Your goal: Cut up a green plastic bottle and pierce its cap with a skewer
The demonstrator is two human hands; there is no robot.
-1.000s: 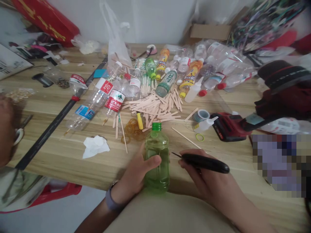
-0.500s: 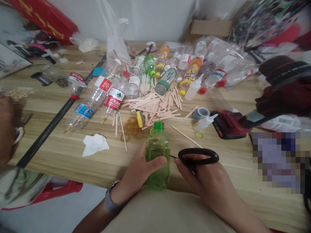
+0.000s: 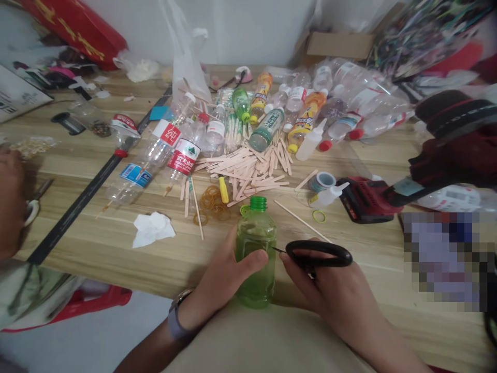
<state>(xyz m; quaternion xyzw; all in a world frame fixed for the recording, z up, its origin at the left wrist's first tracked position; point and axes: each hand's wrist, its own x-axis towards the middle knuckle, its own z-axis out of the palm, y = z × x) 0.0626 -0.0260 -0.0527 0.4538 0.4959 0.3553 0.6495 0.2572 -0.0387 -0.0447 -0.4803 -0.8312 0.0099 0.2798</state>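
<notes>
A green plastic bottle (image 3: 256, 280), uncapped and upright, is gripped from its left side by my left hand (image 3: 229, 272), the thumb lying across its front. In my right hand (image 3: 337, 290) is a pair of scissors (image 3: 319, 254) with black handles. Their thin dark tip points left and meets, or nearly meets, the right side of the bottle; I cannot tell whether it has pierced the wall. Just beyond the bottle are a pile of rubber bands (image 3: 213, 201) and a small yellow-handled tool (image 3: 223, 190).
Wooden sticks (image 3: 248, 171) lie heaped mid-table, with several plastic bottles (image 3: 306, 122) behind. A red and black power tool (image 3: 368, 199) stands at right, near a glue bottle (image 3: 328, 195). A dark bar (image 3: 81, 207) crosses the left side, near another person's hand (image 3: 10, 202).
The green bottle has shifted slightly to the right and tilts a little differently in my left hand. The scissors stay at its right side, almost unmoved.
</notes>
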